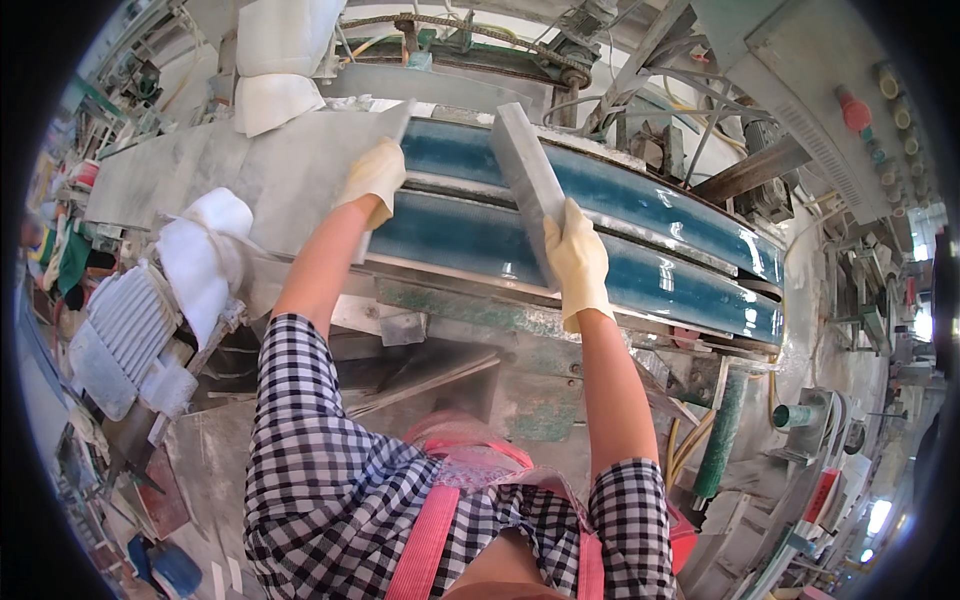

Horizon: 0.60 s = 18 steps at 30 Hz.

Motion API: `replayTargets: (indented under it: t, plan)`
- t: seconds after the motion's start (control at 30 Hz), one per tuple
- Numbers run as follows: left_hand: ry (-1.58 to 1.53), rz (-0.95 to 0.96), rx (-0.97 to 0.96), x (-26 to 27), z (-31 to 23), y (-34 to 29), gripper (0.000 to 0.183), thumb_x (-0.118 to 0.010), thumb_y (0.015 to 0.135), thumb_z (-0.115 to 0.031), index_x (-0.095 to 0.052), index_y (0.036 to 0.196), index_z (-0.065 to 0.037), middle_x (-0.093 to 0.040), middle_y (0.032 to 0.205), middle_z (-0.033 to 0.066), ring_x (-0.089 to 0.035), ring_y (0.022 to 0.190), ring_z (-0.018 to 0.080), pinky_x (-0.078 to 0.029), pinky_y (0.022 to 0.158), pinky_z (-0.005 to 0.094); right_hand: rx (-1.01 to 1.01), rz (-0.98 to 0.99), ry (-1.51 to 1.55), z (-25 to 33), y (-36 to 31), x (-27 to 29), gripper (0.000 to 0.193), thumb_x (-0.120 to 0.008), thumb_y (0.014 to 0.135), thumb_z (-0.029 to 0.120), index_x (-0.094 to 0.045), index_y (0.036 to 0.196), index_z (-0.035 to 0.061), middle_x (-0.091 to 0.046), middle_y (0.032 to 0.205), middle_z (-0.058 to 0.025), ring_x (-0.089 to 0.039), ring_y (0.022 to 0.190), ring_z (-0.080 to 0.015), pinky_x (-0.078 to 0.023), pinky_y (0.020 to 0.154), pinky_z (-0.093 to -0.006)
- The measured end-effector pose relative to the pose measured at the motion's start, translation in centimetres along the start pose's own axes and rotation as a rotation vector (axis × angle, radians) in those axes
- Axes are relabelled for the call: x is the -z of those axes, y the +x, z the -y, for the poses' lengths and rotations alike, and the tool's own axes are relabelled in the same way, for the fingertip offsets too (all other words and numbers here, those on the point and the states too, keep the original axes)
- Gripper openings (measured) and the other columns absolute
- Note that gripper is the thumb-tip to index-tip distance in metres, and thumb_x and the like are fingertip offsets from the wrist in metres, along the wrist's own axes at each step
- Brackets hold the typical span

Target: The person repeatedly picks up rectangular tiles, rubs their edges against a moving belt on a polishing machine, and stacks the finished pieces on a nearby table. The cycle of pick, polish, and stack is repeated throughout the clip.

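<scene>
My left hand [375, 178], in a pale yellow glove, is closed on the near part of a thin grey slab edge [394, 122] at the left end of two blue belts. My right hand [580, 258], gloved alike, wraps around a long grey slab strip [526, 172], tilted on its edge across the belts. Between the hands, the glossy blue conveyor belts [455, 232] show bare surface. Fingers of both hands are partly hidden behind the pieces they hold. The exact material of the pieces cannot be made out.
A dusty grey plate [200, 175] extends left of the belts. White wrapped bundles [280, 100] and a finned motor [120, 325] stand at the left. A control panel with a red button [853, 110] hangs at the upper right. A green roller [718, 440] is at the lower right.
</scene>
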State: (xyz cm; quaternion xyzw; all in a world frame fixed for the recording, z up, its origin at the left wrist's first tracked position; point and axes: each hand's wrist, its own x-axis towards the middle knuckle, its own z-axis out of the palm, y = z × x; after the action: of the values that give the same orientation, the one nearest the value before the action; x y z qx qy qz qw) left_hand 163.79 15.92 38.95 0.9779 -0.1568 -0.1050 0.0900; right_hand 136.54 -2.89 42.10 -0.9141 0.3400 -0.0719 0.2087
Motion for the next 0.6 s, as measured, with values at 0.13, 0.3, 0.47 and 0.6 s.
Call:
replayTargets:
  t: [0.13,0.3,0.47,0.6]
  plan:
    - [-0.891,0.090,-0.169,2.5,2.1,-1.3,0.038,-0.048,0.085,-0.006,-0.061,0.119,0.006,-0.067,0.110,0.0218,-0.068,0.098,0.0321,-0.053,0.089,0.0419,0.065,-0.058,0.053,-0.6,0.0,-0.5,0.053,-0.056,0.095,0.040,-0.053,0.134,0.0033,-0.065,0.115,-0.0268,-0.063,0.105,-0.0428,-0.052,0.089,-0.0476]
    - [-1.094,0.114,-0.246,-2.3,-5.8,-6.9,0.024,-0.054,0.088,-0.007,-0.065,0.105,0.007,-0.067,0.098,0.0155,-0.068,0.089,0.0213,-0.055,0.075,0.0348,0.170,-0.193,0.144,-1.3,0.0,-0.7,0.044,-0.056,0.096,0.042,-0.055,0.118,0.0039,-0.066,0.107,-0.0262,-0.063,0.100,-0.0436,-0.050,0.085,-0.0503]
    - [-1.675,0.435,-0.195,-4.5,-12.4,-10.1,0.035,-0.052,0.102,-0.022,-0.056,0.124,0.005,-0.064,0.118,0.0168,-0.067,0.104,0.0260,-0.056,0.093,0.0391,0.139,-0.032,0.181,-1.1,-0.1,1.0,0.060,-0.062,0.090,0.049,-0.055,0.122,-0.0016,-0.066,0.108,-0.0277,-0.063,0.104,-0.0437,-0.050,0.088,-0.0474]
    - [-1.517,0.513,-0.298,-2.6,-9.0,-8.9,0.038,-0.055,0.100,-0.025,-0.056,0.125,0.003,-0.064,0.118,0.0157,-0.065,0.108,0.0246,-0.053,0.096,0.0371,0.051,0.124,0.154,-0.2,-0.1,2.1,0.075,-0.066,0.087,0.049,-0.048,0.139,-0.0010,-0.062,0.123,-0.0268,-0.061,0.113,-0.0413,-0.048,0.097,-0.0437]
